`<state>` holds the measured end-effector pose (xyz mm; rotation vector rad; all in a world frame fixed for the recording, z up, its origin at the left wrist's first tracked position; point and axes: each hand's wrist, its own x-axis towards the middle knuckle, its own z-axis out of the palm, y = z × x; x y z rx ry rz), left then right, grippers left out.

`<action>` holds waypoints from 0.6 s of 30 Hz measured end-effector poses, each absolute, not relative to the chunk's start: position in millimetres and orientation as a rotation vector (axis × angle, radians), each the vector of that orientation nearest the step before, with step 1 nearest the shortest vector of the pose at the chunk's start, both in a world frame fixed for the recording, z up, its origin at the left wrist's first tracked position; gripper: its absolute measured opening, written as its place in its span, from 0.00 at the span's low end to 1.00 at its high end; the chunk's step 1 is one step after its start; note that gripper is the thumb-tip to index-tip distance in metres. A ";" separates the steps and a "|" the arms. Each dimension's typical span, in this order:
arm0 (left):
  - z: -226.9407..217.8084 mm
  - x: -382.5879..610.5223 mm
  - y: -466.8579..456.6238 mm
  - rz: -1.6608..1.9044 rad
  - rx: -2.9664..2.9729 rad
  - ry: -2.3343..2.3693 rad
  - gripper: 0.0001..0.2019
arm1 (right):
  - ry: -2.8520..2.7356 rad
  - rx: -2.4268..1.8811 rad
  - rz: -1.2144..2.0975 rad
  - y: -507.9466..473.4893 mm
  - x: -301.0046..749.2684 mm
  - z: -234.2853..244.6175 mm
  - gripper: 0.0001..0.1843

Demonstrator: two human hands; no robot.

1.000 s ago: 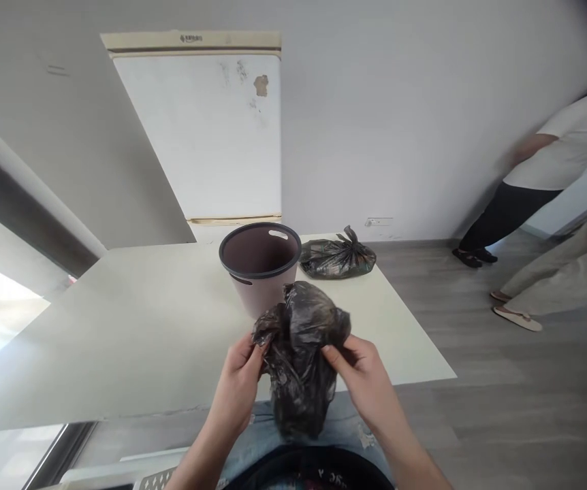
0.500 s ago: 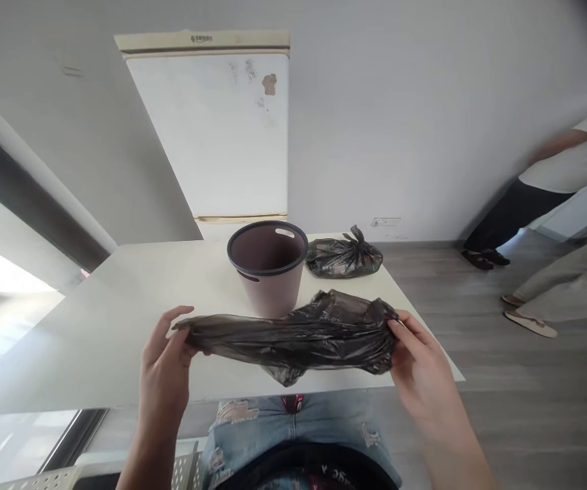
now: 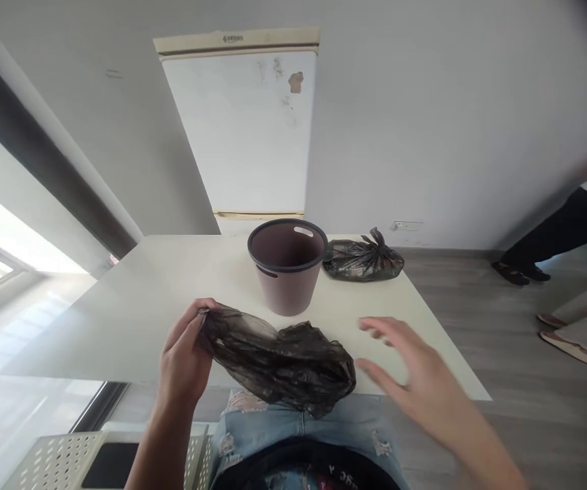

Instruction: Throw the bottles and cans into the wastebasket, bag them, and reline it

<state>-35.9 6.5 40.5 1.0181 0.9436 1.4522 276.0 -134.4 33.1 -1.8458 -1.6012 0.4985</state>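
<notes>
Two bare hands work at the near edge of a white table (image 3: 120,306). The left hand (image 3: 184,361) has its fingers (image 3: 191,325) curled shut around the left end of a crumpled black plastic bag (image 3: 283,357), pinching the thin film between thumb and fingertips. The right hand (image 3: 416,378) is open, its fingers (image 3: 375,327) spread and blurred, holding nothing. It hovers just right of the bag's loose end, and whether it touches the bag is unclear.

The bag's long axis runs left to right. The gripped end sits higher, and the bulkier right end sags over the near table edge above the person's jeans. Farther back on the table stands an open mauve bin (image 3: 287,265). A tied black bag (image 3: 363,258) lies just beside it on the right.
</notes>
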 end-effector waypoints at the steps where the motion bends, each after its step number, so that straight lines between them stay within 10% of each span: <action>1: 43.7 -35.0 3.5 1.406 1.013 0.914 0.09 | -1.675 -1.712 0.559 -123.6 256.4 34.4 0.27; 4: 47.8 -37.9 -2.9 1.242 0.995 0.784 0.09 | -1.749 -1.423 0.759 -87.0 198.2 25.6 0.34; 8: 49.4 -55.8 -2.3 1.198 1.125 0.797 0.21 | -1.591 -1.248 0.988 -48.7 166.9 16.2 0.15; 13: 57.0 -94.4 9.0 1.098 1.750 1.339 0.33 | -1.498 -1.293 0.813 -29.0 183.2 54.9 0.10; 18: 47.2 -143.9 14.8 0.946 2.104 1.832 0.26 | -1.600 -1.407 0.505 -31.8 189.9 88.2 0.09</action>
